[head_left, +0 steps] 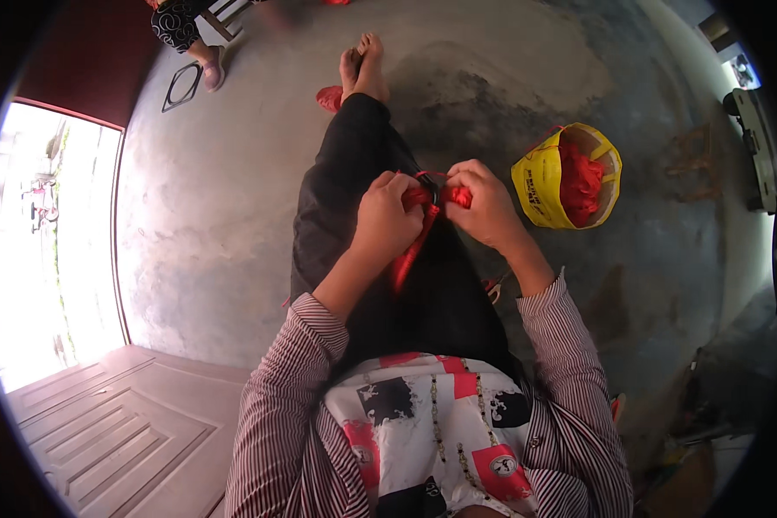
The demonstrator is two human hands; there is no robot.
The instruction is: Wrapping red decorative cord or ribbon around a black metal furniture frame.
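Above my lap, both my hands are closed around soft red material (pixel 417 248) that looks like yarn or netting. My left hand (pixel 385 216) pinches one part of it, and a long red strip hangs below, between the hands, over my dark trousers (pixel 341 186). My right hand (pixel 485 207) grips another bunch just to the right. A thin red strand arches from one hand to the other. Close to the fingertips is a small dark loop (pixel 434 192), partly hidden; I cannot tell what it is.
A yellow bag (pixel 540 186) stands open on the grey floor to the right, holding red material (pixel 581 181). A red item (pixel 329 98) lies beside my bare foot (pixel 371 76). Another person's leg (pixel 205 56) shows at the far left. A panelled door (pixel 121 432) is at lower left.
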